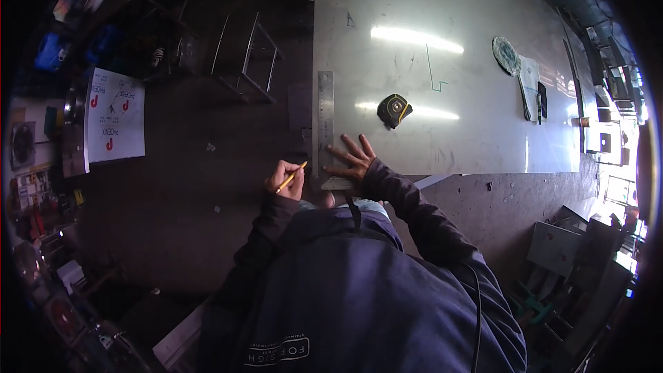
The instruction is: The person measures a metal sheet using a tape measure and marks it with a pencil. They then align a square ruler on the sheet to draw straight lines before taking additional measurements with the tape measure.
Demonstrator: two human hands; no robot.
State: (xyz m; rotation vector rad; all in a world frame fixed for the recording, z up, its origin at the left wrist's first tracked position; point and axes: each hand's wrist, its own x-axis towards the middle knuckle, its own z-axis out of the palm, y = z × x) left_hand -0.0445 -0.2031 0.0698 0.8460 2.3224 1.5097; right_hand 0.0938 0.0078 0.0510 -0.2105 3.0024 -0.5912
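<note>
My left hand (285,181) is closed around a yellow pencil (291,177), just beyond the left edge of a large metal sheet (476,145). My right hand (353,159) lies flat with fingers spread at the sheet's near left corner, touching a metal ruler (325,107). That ruler runs along the left edge, and a short metal leg shows below my palm; whether the two are joined is hidden. A black and yellow tape measure (394,110) sits on the sheet ahead of my right hand. Thin lines are drawn beyond it.
On the sheet's right side lie a round greenish object (506,55), papers (530,90) and a dark slim item (542,101). A metal frame (252,59) stands on the floor to the left, near a white printed panel (117,117). Stacked panels (554,249) stand at lower right.
</note>
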